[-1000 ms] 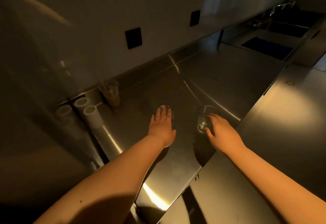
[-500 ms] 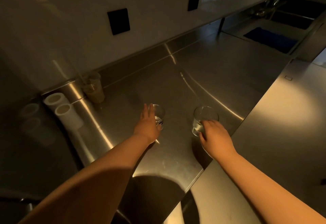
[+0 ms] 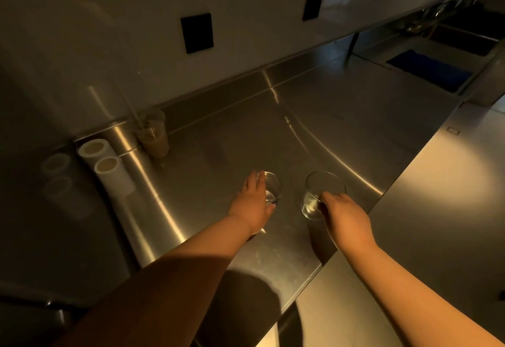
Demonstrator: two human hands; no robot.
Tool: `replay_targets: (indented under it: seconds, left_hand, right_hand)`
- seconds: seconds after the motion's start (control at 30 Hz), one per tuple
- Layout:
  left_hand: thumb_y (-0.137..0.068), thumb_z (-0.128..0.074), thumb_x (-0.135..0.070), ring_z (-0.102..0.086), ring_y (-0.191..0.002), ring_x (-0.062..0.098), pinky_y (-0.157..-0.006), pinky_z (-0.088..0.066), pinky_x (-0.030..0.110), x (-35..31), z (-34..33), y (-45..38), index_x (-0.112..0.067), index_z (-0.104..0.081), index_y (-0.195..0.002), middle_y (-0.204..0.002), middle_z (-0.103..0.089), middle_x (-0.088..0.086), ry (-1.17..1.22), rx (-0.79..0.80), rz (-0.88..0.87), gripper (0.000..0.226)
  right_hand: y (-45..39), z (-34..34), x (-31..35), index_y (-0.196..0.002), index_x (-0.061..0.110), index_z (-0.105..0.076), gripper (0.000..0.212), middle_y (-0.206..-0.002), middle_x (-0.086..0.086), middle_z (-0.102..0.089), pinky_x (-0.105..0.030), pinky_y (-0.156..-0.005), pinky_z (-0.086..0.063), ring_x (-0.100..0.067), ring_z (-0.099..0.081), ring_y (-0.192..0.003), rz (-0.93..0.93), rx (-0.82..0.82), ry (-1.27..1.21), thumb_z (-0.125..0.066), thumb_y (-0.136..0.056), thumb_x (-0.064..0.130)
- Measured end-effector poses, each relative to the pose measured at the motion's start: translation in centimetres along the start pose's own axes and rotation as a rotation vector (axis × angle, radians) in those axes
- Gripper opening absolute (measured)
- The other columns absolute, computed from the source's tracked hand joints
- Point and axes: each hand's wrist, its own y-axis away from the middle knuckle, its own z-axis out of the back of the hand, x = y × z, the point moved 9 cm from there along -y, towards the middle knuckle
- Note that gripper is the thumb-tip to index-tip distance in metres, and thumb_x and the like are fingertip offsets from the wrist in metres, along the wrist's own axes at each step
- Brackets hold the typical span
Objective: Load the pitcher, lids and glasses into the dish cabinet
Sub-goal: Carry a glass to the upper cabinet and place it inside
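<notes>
Glass pickup is under way: left hand (image 3: pixel 252 204) wraps the left glass (image 3: pixel 272 188), right hand (image 3: pixel 345 216) grips the right glass (image 3: pixel 322 193) on the surface (image 3: pixel 218 155). Next, lift both together.

Both arms stretched fwd; left hand (image 3: pixel 254 204) wrapped round one glass (image 3: pixel 272 190), right hand (image 3: pixel 345 218) gripping another glass (image 3: pixel 318 196)

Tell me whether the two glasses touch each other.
Apart. The head view shows bare steel counter between the left glass and the right glass.
</notes>
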Motion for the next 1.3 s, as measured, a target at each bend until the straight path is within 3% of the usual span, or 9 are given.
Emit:
replay_targets:
  seconds: [0.13, 0.33, 0.53, 0.67, 0.8, 1.3]
  left_hand:
    - [-0.095, -0.049, -0.033, -0.006, -0.144, 0.028, -0.114, -0.018, 0.036, -1.9, -0.9, 0.4, -0.012, 0.006, -0.15, -0.158, 0.005, 0.01, 0.021, 0.067, -0.061, 0.08]
    - [-0.098, -0.045, -0.032, -0.005, -0.145, 0.025, -0.113, -0.019, 0.034, -4.2, -1.8, 1.0, -0.008, 0.013, -0.148, -0.158, 0.01, 0.009, -0.01, 0.116, -0.145, 0.08]
    - [-0.096, -0.048, -0.034, -0.008, -0.145, 0.025, -0.112, -0.022, 0.034, -4.5, -1.9, 1.2, -0.006, 0.014, -0.147, -0.157, 0.012, 0.009, -0.041, 0.128, -0.157, 0.085]
    - [-0.094, -0.048, -0.044, 0.0, -0.145, 0.024, -0.115, -0.015, 0.033, -3.5, -1.9, 1.1, -0.003, 0.016, -0.146, -0.157, 0.013, 0.012, -0.132, 0.108, -0.102, 0.092]
    - [-0.092, -0.046, -0.052, 0.003, -0.145, 0.026, -0.118, -0.011, 0.036, -2.7, -1.8, 0.9, -0.001, 0.017, -0.145, -0.156, 0.012, 0.016, -0.183, 0.121, -0.06, 0.097]
    - [-0.094, -0.038, -0.052, 0.005, -0.145, 0.028, -0.118, -0.01, 0.037, -1.9, -2.6, 1.0, 0.0, 0.017, -0.144, -0.156, 0.012, 0.017, -0.273, 0.158, -0.024, 0.091]
  right_hand:
    - [0.1, 2.6, 0.3, -0.086, 0.016, -0.058, 0.008, -0.078, -0.001, -0.061, -0.026, -0.055, -0.028, -0.024, -0.053, -0.078, 0.051, -0.106, -0.055, -0.062, -0.085, 0.009]
    - [0.4, 7.5, 2.4, -0.087, 0.015, -0.06, 0.007, -0.081, 0.0, -0.061, -0.032, -0.054, -0.046, -0.021, -0.055, -0.081, 0.19, -0.249, -0.167, -0.065, -0.083, 0.012]
    - [0.7, 7.0, 4.1, -0.092, 0.015, -0.062, 0.011, -0.085, 0.0, -0.063, -0.037, -0.058, -0.049, -0.021, -0.056, -0.087, 0.279, -0.161, -0.136, -0.067, -0.083, 0.012]
    - [0.8, 6.4, 5.2, -0.09, 0.016, -0.062, 0.01, -0.084, 0.001, -0.064, -0.031, -0.057, -0.047, -0.02, -0.055, -0.086, 0.33, -0.129, -0.139, -0.067, -0.083, 0.012]
    - [0.6, 5.8, 6.0, -0.09, 0.016, -0.062, 0.007, -0.084, 0.0, -0.064, -0.034, -0.058, -0.049, -0.02, -0.056, -0.085, 0.352, -0.095, -0.144, -0.065, -0.084, 0.014]
    - [0.2, 1.3, 5.9, -0.089, 0.017, -0.058, 0.007, -0.088, 0.002, -0.063, -0.03, -0.059, -0.043, -0.019, -0.052, -0.089, 0.312, 0.019, -0.113, -0.062, -0.086, 0.014]
